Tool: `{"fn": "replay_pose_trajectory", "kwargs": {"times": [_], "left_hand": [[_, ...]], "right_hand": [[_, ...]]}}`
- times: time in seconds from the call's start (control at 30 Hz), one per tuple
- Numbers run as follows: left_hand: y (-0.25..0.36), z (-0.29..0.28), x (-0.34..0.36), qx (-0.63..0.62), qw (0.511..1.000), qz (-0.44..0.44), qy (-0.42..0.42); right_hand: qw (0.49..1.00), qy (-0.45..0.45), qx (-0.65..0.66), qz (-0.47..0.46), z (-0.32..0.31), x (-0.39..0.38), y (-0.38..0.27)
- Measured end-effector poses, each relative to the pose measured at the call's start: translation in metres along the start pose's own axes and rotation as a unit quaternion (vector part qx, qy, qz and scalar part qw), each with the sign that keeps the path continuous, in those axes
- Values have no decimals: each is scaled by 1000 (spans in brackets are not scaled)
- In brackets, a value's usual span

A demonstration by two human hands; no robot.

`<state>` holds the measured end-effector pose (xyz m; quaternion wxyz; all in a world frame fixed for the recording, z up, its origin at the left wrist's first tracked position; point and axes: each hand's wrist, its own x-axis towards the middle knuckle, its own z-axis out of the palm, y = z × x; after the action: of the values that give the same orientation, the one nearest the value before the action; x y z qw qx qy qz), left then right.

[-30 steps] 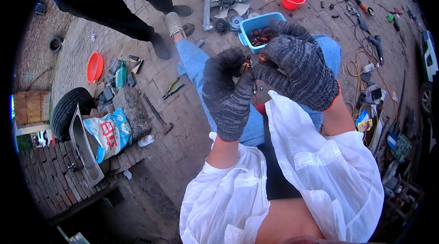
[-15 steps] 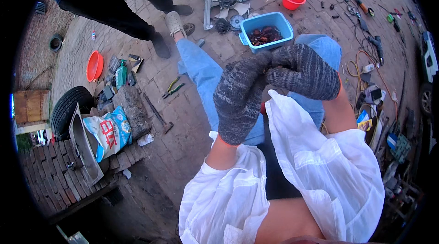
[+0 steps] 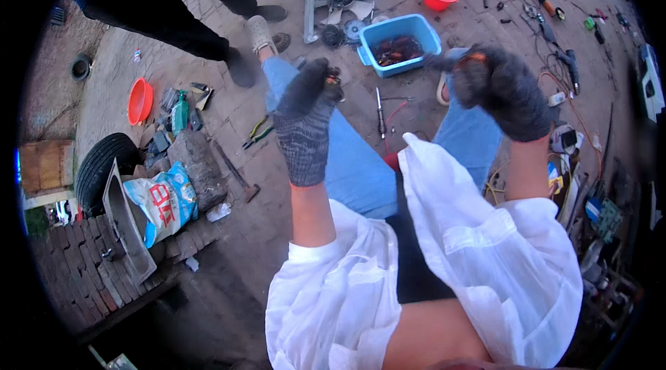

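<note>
1. Large, bold red characters stand on the front of the white-and-blue plastic bag (image 3: 164, 203), running slantwise since the bag lies tilted; they are the most conspicuous lettering in view.
2. Smaller markings sit near those red characters on the same bag, too tiny to make out.
3. The blue-and-yellow packet (image 3: 554, 178) at the right appears printed, but nothing on it is readable at this size.
4. The little white bottle (image 3: 137, 56) at upper left shows coloured patches, too small to tell as lettering.
</note>
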<state>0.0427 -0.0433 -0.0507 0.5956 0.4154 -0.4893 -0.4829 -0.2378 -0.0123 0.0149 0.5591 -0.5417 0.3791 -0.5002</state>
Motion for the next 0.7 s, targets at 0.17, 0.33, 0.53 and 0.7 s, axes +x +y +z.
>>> {"fn": "replay_pose_trajectory", "kwargs": {"times": [0.17, 0.33, 0.53, 0.7], "left_hand": [[5, 26, -13, -182, 978, -95, -47], [26, 39, -22, -170, 979, -86, -68], [32, 47, -28, -170, 982, -48, -60], [47, 53, -34, -181, 980, -48, -75]], "right_hand": [[990, -76, 121, 0, 20, 8, 15], [992, -49, 115, 18, 30, 7, 15], [994, 6, 104, 42, 42, 7, 17], [993, -20, 119, 11, 46, 6, 13]]}}
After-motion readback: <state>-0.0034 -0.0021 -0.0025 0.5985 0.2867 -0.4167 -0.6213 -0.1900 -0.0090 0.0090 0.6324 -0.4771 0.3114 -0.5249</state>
